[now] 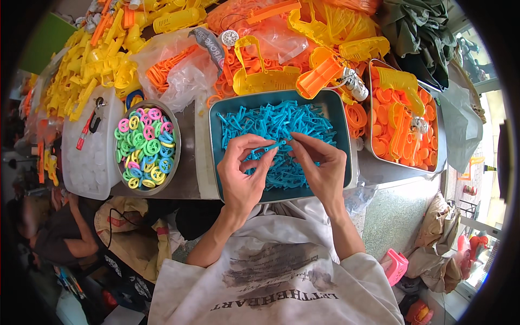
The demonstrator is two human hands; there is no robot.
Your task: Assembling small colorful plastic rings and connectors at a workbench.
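Bright daylight glares from the window (pixel 493 142) right of the teal tray (pixel 215 135); below-left of it lies shadow; outer edges bend.

Near the centre, the left hand (pixel 244 170) and right hand (pixel 324 168) hide part of the heap of blue pieces (pixel 309 122); whether the right fingertips grip one is too small to tell. The dark green sheeting (pixel 417 27) at upper right and the shirt (pixel 271 287) at lower centre run past the frame. At lower left, a co-worker (pixel 62 235) is blurred.
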